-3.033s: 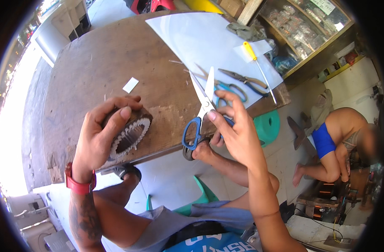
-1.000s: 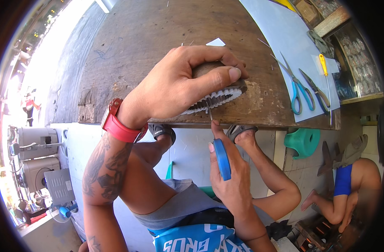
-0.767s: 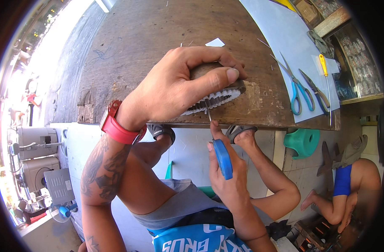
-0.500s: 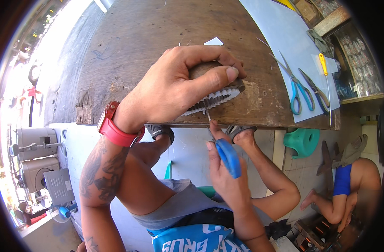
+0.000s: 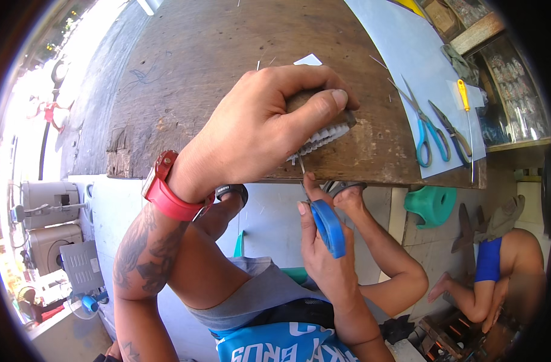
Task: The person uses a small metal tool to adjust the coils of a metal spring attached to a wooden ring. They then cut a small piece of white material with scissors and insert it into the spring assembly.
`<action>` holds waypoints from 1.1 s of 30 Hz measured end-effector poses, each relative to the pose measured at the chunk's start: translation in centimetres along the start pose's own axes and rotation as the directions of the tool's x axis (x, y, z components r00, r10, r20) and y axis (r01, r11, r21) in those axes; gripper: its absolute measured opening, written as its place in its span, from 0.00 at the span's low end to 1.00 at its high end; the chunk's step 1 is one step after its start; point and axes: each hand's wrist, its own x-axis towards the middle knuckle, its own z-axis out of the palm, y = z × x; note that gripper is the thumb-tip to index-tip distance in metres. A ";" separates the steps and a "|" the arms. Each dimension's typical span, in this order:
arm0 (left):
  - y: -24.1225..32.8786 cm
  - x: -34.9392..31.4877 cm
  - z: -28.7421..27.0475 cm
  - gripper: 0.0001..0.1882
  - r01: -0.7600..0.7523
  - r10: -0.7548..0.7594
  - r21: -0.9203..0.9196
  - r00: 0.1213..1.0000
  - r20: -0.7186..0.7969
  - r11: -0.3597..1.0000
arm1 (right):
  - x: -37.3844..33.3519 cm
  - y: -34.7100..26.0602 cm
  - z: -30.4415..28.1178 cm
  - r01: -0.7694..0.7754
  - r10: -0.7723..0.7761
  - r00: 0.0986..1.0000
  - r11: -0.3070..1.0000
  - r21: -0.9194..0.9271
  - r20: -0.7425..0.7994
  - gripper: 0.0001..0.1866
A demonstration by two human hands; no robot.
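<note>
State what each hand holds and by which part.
The left hand holds the brown ring-shaped core by its outer side; the right hand holds the scissors by their blue handles.

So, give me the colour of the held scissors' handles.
Blue handles, best seen in the head view.

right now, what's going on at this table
The person's left hand holds a dark ring-shaped part with white edging near the front of the wooden table. The right hand holds blue-handled scissors, blades at or close to that edging; whether they are cutting is unclear. Teal-handled scissors, pliers and a yellow-handled screwdriver lie rightward on a pale sheet.
</note>
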 end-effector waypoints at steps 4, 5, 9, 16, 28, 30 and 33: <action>0.2 0.1 0.3 0.20 -0.005 0.005 0.038 1.000 0.002 0.999 | 0.2 -0.4 0.3 0.032 -0.031 0.998 0.999 0.024 -0.060 0.41; 0.2 0.1 0.3 0.20 0.000 0.000 0.039 1.000 0.005 0.999 | 0.2 -0.4 0.3 0.011 -0.009 0.998 0.999 0.030 -0.057 0.40; 0.0 0.4 -0.1 0.19 -0.018 0.018 0.004 0.999 0.029 1.000 | 0.7 0.0 -0.7 0.055 -0.057 0.996 0.998 -0.035 -0.070 0.38; -0.5 0.8 -0.8 0.18 -0.011 0.011 -0.009 0.997 0.075 1.000 | 0.9 0.1 -2.3 -0.042 0.032 0.997 0.984 0.173 0.065 0.40; -1.3 -0.1 -0.7 0.19 -0.086 0.091 -0.097 0.994 0.054 0.992 | -2.4 -1.2 -1.0 -0.235 0.250 0.968 0.927 0.291 -0.014 0.27; -1.4 -0.1 -0.7 0.19 -0.086 0.092 -0.110 0.994 0.054 0.990 | -3.0 -0.6 -1.0 -0.148 0.188 0.980 0.913 0.380 -0.071 0.28; -1.4 -0.1 -0.7 0.19 -0.071 0.078 -0.134 0.996 0.052 0.988 | -3.1 0.3 -0.6 -0.065 0.095 0.992 0.951 0.302 -0.083 0.33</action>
